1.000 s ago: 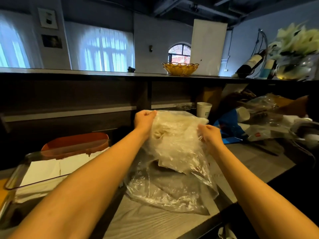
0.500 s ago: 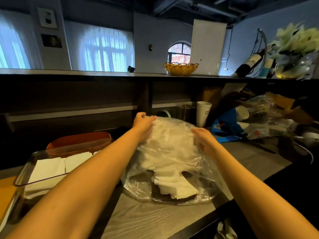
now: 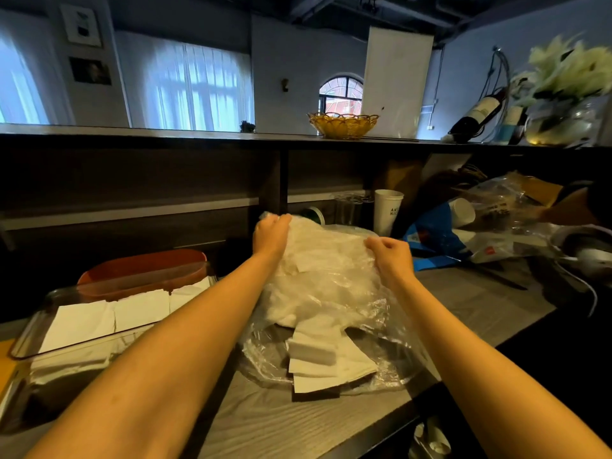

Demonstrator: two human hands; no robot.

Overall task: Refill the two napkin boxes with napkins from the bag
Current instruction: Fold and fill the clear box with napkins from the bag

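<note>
Gripping far top of clear bag (image 3: 331, 293): left hand (image 3: 270, 236), right hand (image 3: 392, 256), fingers curled; napkins (image 3: 318, 359) slumped at near end, long axis near-far.

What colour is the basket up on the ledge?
Golden yellow, woven basket; the head view shows it clearly.

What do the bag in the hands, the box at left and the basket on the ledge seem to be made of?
Bag: thin clear plastic film, crinkled and glossy.
Box: probably clear acrylic or glass; see-through, shiny rim.
Basket: woven, yellow, possibly wicker or plastic.
</note>
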